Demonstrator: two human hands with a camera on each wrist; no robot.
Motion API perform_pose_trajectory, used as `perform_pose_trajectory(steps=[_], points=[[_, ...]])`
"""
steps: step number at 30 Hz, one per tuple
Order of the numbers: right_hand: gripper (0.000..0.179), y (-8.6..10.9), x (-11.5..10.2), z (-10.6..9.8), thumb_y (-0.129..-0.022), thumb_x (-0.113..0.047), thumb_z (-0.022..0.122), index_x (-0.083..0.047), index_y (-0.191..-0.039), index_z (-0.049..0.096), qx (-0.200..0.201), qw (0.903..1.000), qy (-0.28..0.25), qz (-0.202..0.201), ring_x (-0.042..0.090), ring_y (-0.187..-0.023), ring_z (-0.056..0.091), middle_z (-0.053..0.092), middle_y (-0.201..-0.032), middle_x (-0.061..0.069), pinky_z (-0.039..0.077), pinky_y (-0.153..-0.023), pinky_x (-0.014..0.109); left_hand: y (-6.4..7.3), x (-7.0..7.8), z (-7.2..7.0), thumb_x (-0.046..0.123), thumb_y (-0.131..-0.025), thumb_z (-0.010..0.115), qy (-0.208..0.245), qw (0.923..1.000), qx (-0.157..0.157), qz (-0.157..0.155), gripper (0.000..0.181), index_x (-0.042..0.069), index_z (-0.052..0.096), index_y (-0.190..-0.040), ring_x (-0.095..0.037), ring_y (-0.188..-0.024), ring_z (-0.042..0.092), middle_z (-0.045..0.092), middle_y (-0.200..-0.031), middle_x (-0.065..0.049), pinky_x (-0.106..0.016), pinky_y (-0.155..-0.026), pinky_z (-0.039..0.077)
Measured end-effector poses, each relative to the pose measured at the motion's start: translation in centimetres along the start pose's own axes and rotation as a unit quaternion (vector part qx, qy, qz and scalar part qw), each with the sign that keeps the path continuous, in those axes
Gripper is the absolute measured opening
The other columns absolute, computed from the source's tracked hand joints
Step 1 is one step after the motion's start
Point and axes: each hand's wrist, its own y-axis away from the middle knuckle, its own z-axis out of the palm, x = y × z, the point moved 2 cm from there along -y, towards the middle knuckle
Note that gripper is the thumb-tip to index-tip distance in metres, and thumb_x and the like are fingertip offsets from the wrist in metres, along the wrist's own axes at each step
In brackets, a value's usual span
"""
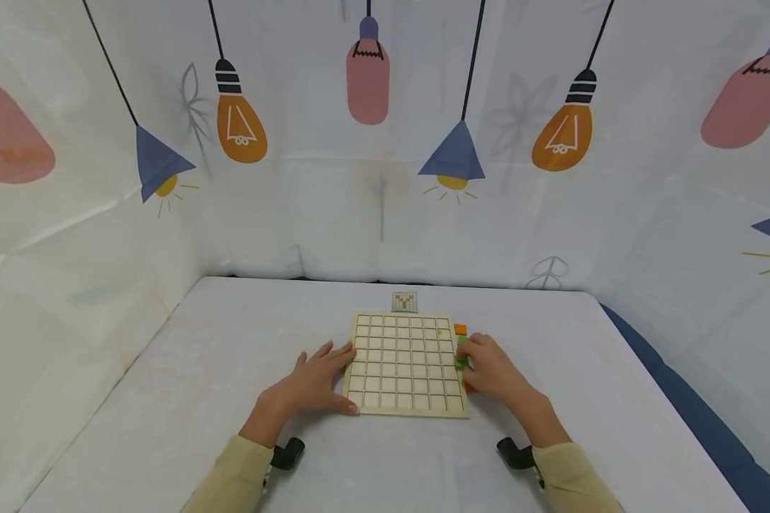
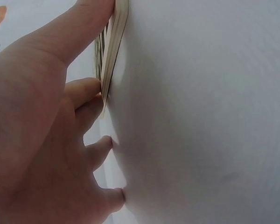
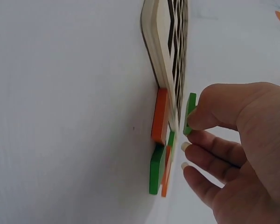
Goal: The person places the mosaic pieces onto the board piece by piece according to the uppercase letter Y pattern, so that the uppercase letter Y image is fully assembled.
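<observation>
A pale wooden grid board (image 1: 404, 367) with small square cells lies flat on the white table. My left hand (image 1: 314, 381) rests at its left side, fingers spread, the thumb by the near-left corner and a fingertip touching the left edge. In the right wrist view, my right hand (image 3: 233, 140) pinches a green square tile (image 3: 190, 109) between thumb and index finger, held up beside the board's right edge. Below it on the table, an orange tile (image 3: 159, 119) lies against the board, with another green tile (image 3: 156, 170) close by.
Behind the board lies a small card (image 1: 404, 302) printed with a coloured grid pattern. One more orange tile (image 1: 460, 329) sits by the board's far-right edge. A white curtain (image 1: 385, 214) with lamp prints hangs behind the table.
</observation>
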Motion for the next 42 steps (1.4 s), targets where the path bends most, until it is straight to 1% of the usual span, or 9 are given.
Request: perform_pose_trajectory(steps=[3, 7, 9, 17, 23, 31, 35, 38, 42], points=[[0.022, -0.2, -0.4, 0.3, -0.074, 0.007, 0.068, -0.013, -0.083, 0.066, 0.0, 0.9999, -0.005, -0.014, 0.014, -0.085, 0.047, 0.057, -0.087, -0.001, 0.049, -0.082, 0.036, -0.1, -0.2, 0.1, 0.059, -0.07, 0.082, -0.004, 1.0, 0.001, -0.001, 0.106, 0.021, 0.034, -0.156, -0.035, -0.155, 0.014, 0.026, -0.165, 0.004, -0.073, -0.116, 0.008], [0.023, -0.5, -1.0, 0.9, -0.074, 0.007, 0.066, -0.014, -0.084, 0.065, -0.015, 0.9998, -0.011, -0.008, 0.014, -0.085, 0.048, 0.058, -0.09, -0.001, 0.049, -0.081, 0.035, -0.1, -0.2, 0.0, 0.059, -0.07, 0.083, -0.001, 1.0, 0.002, -0.003, 0.107, 0.021, 0.034, -0.156, -0.034, -0.155, 0.013, 0.026, -0.165, 0.004, -0.073, -0.116, 0.008], [0.023, -0.6, -1.6, 1.0, -0.074, 0.006, 0.065, -0.015, -0.084, 0.065, -0.022, 0.9996, -0.013, -0.008, 0.013, -0.085, 0.048, 0.057, -0.089, -0.002, 0.046, -0.078, 0.033, 0.0, -0.1, -0.1, 0.058, -0.07, 0.083, 0.002, 1.0, 0.002, -0.002, 0.107, 0.019, 0.034, -0.156, -0.035, -0.155, 0.014, 0.026, -0.165, 0.003, -0.074, -0.116, 0.008], [0.021, -0.9, -3.4, 1.4, -0.076, 0.004, 0.068, -0.016, -0.082, 0.065, -0.008, 0.9977, 0.012, -0.067, 0.011, -0.082, 0.045, 0.054, -0.083, -0.006, 0.043, -0.073, 0.028, 0.0, -0.1, -0.1, 0.058, -0.07, 0.083, 0.008, 1.0, 0.004, 0.001, 0.107, 0.019, 0.034, -0.156, -0.036, -0.155, 0.014, 0.026, -0.165, 0.001, -0.074, -0.116, 0.008], [0.02, -0.8, -4.6, 1.8, -0.076, 0.001, 0.068, -0.018, -0.083, 0.065, -0.017, 0.9968, 0.011, -0.078, 0.011, -0.083, 0.044, 0.053, -0.084, -0.007, 0.042, -0.073, 0.027, 0.0, -0.2, 0.0, 0.058, -0.07, 0.083, 0.006, 1.0, 0.001, 0.001, 0.107, 0.019, 0.034, -0.156, -0.036, -0.155, 0.014, 0.026, -0.165, 0.002, -0.074, -0.116, 0.008], [0.025, -0.6, -6.2, 2.4, -0.078, 0.001, 0.06, -0.021, -0.089, 0.065, -0.06, 0.9958, -0.005, -0.069, 0.009, -0.086, 0.043, 0.052, -0.087, -0.009, 0.042, -0.077, 0.026, -0.3, -0.2, -0.2, 0.059, -0.07, 0.083, 0.001, 1.0, -0.004, 0.001, 0.107, 0.02, 0.034, -0.156, -0.036, -0.155, 0.014, 0.026, -0.165, 0.003, -0.074, -0.116, 0.008], [0.025, -0.6, -7.0, 2.9, -0.077, 0.002, 0.059, -0.019, -0.088, 0.066, -0.075, 0.9935, -0.013, -0.085, 0.01, -0.084, 0.042, 0.051, -0.085, -0.008, 0.039, -0.073, 0.025, -0.4, -0.3, -0.1, 0.059, -0.07, 0.083, -0.003, 1.0, -0.005, 0.002, 0.107, 0.02, 0.033, -0.157, -0.035, -0.155, 0.013, 0.025, -0.166, 0.003, -0.074, -0.116, 0.008], [0.024, -0.6, -7.5, 3.3, -0.076, 0.003, 0.061, -0.018, -0.087, 0.066, -0.069, 0.992, -0.009, -0.105, 0.011, -0.083, 0.042, 0.051, -0.085, -0.007, 0.038, -0.072, 0.024, -0.4, -0.4, 0.0, 0.059, -0.07, 0.083, -0.006, 1.0, -0.004, 0.003, 0.107, 0.02, 0.034, -0.156, -0.035, -0.155, 0.014, 0.025, -0.166, 0.003, -0.074, -0.115, 0.009], [0.022, -0.5, -8.0, 3.5, -0.077, 0.002, 0.064, -0.018, -0.087, 0.067, -0.061, 0.9908, -0.001, -0.121, 0.012, -0.085, 0.043, 0.051, -0.085, -0.006, 0.04, -0.076, 0.027, -0.4, -0.4, 0.1, 0.06, -0.069, 0.082, -0.005, 1.0, -0.005, 0.0, 0.107, 0.022, 0.033, -0.157, -0.034, -0.155, 0.014, 0.025, -0.166, 0.004, -0.074, -0.116, 0.009]])
